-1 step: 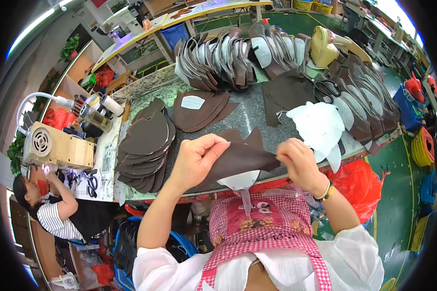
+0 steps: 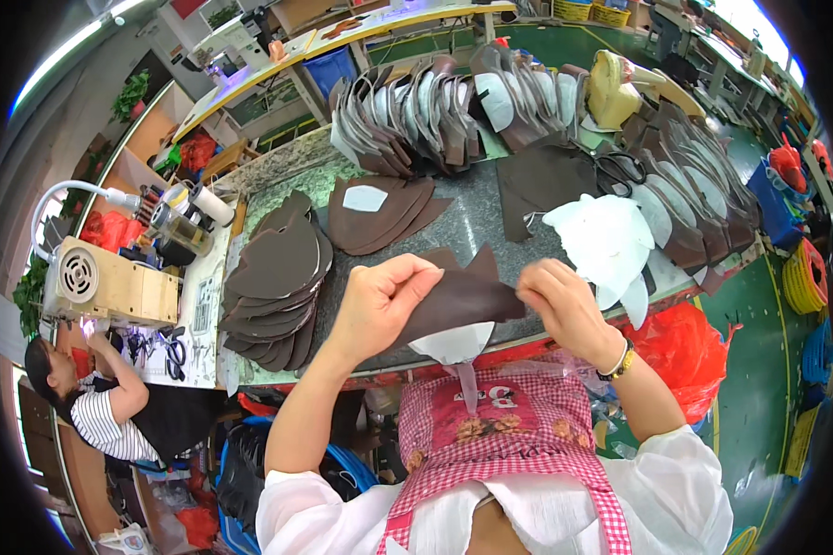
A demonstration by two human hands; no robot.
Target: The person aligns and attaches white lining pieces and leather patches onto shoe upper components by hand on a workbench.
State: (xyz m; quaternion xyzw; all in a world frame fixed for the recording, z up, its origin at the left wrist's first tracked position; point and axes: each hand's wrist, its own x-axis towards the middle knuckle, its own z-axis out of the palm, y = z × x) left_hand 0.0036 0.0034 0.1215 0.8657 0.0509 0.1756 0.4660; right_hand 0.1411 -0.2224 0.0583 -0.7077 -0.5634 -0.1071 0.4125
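A workshop with a green floor surrounds the speckled table (image 2: 463,220). From the left come a cream sewing machine (image 2: 120,277) beside a seated co-worker, a leaning stack of dark brown pieces (image 2: 278,264), the brown piece (image 2: 463,305) raised at the table's near edge above a white piece (image 2: 453,342), then loose white sheets (image 2: 602,245) and black-handled scissors (image 2: 618,173). The leaning stack might slide if the left forearm brushed it; the raised piece could crease or twist out of line if the two sides were pulled unevenly. The left hand (image 2: 375,310) has thumb and forefinger closed, pinching the piece's upper left edge. The right hand (image 2: 565,301) curls its fingers at the right end; whether they grip or merely touch, I cannot tell.
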